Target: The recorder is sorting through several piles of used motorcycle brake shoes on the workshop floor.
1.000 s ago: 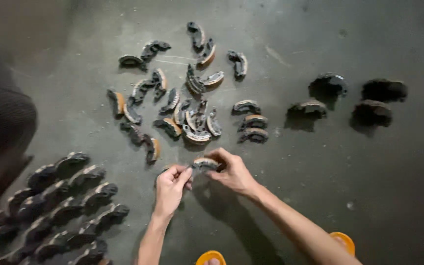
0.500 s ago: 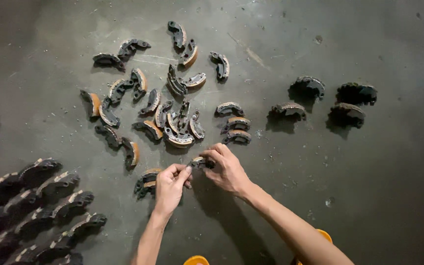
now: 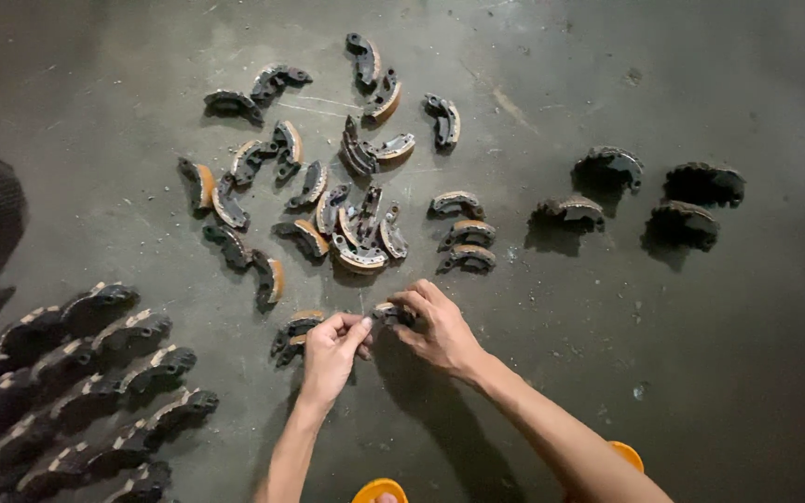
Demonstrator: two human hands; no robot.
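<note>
Fingers of the right hand (image 3: 440, 328) pinch a small curved brake shoe (image 3: 386, 311) just above the concrete floor (image 3: 607, 391); the left hand (image 3: 331, 352) reaches in, its fingers closed on the shoe's near end, it seems. Sorting seems underway: the piece is between the loose scatter (image 3: 328, 205) and the stacked rows (image 3: 95, 373). Next calls for a firm 2-handed grip.

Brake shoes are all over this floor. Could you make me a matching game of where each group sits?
Things:
1. Neat rows of shoes
2. Four stacks of shoes
3. Scattered shoes
4. Shoe in right hand

Places:
A. top middle of the floor
B. lower left
C. between both hands, bottom middle
D. far right

Pairs: 1-B, 2-D, 3-A, 4-C
</note>
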